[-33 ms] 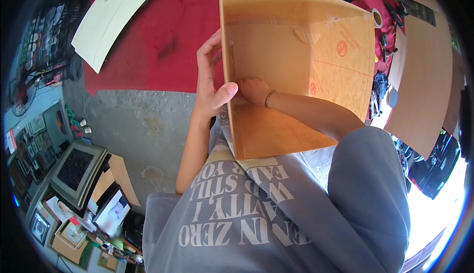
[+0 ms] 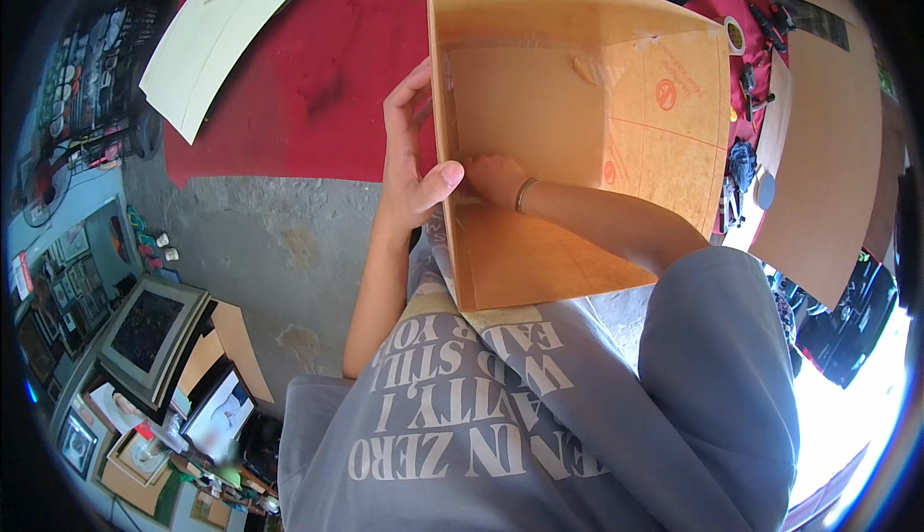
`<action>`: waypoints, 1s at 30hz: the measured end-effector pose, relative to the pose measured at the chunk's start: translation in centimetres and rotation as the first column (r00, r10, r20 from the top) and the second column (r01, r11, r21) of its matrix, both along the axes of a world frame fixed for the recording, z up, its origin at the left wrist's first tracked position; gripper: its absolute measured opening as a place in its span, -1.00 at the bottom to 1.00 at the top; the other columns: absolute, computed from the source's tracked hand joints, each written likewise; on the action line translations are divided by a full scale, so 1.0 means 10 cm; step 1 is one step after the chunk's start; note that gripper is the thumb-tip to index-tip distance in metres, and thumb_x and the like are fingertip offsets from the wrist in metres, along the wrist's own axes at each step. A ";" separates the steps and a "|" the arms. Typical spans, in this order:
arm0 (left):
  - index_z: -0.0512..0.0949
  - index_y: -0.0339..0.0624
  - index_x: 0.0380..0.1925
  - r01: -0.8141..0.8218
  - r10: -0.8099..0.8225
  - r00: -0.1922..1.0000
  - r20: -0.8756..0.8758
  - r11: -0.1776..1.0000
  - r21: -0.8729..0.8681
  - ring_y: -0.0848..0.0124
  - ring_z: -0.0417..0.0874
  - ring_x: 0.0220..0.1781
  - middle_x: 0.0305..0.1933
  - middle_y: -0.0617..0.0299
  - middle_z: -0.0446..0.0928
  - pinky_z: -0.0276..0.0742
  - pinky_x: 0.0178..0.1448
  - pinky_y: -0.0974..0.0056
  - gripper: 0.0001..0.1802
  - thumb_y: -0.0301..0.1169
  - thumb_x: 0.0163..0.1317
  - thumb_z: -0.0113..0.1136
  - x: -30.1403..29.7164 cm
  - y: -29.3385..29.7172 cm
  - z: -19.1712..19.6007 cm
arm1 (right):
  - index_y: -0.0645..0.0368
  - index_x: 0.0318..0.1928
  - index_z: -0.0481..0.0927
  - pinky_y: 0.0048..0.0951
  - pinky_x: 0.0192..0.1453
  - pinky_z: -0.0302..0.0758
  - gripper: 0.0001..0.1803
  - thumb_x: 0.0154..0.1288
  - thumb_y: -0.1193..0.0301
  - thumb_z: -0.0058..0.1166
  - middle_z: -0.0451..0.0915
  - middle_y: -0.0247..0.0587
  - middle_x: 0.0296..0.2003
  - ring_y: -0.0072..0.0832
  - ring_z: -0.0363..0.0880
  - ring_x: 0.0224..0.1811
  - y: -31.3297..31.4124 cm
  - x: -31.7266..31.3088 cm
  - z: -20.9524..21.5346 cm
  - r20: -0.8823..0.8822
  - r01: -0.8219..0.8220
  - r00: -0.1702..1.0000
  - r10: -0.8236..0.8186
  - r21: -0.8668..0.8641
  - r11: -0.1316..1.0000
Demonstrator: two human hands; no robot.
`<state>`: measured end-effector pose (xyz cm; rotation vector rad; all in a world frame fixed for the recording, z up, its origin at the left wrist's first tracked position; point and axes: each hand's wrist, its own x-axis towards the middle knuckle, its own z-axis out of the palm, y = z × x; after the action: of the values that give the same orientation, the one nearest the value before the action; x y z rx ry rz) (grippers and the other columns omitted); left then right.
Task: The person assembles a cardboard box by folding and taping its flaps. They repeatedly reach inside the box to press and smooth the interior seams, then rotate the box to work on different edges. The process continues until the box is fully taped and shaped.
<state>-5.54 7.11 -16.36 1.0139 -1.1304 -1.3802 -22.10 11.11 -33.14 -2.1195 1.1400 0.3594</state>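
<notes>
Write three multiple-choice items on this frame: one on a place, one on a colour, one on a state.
1. Where is the right hand?
A. Inside the open cardboard box
B. On the cream sheets
C. On the floor

2. What colour is the mat under the box?
A. Blue
B. Red
C. Green

3. How does the left hand meet the box?
A. Clear of it
B. Flat on its top
C. Gripping its left wall, thumb on the edge

Answers: 1 A, the forearm reaches into the box; 2 B, the surface around it is red; 3 C, the fingers wrap the outer wall.
</notes>
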 end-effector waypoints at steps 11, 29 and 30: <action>0.07 -0.14 0.52 -0.019 0.024 0.998 -0.055 0.996 0.083 0.07 0.19 0.59 0.54 0.00 0.17 0.16 0.60 -0.08 0.27 0.29 -0.03 0.49 -0.02 0.03 0.07 | 0.21 -0.12 0.74 -0.10 -0.06 0.73 -0.80 0.35 0.42 0.12 0.76 0.04 -0.18 -0.07 0.79 -0.06 -0.03 0.04 0.06 -0.034 0.011 0.999 -0.010 0.029 1.000; 0.07 -0.15 0.51 -0.012 0.014 0.999 -0.032 0.997 0.071 0.09 0.19 0.59 0.55 0.01 0.16 0.13 0.60 -0.09 0.26 0.28 -0.02 0.47 -0.02 0.02 0.06 | 0.08 -0.24 0.78 -0.11 -0.11 0.71 -0.82 0.34 0.35 0.14 0.79 -0.08 -0.20 -0.17 0.80 -0.09 -0.01 0.05 0.30 0.031 -0.263 0.964 0.263 -0.016 0.965; 0.08 -0.15 0.51 -0.016 0.017 1.000 -0.021 0.997 0.070 0.08 0.19 0.59 0.56 0.00 0.16 0.13 0.61 -0.10 0.25 0.28 -0.01 0.47 -0.01 0.01 0.05 | 0.08 -0.23 0.78 -0.11 -0.11 0.71 -0.83 0.33 0.36 0.14 0.79 -0.07 -0.20 -0.16 0.80 -0.09 -0.01 0.05 0.31 0.015 -0.269 0.963 0.269 -0.004 0.963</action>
<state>-5.69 7.25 -15.84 1.0536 -1.0622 -1.4229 -21.56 10.98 -29.99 -2.2794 0.8431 0.4650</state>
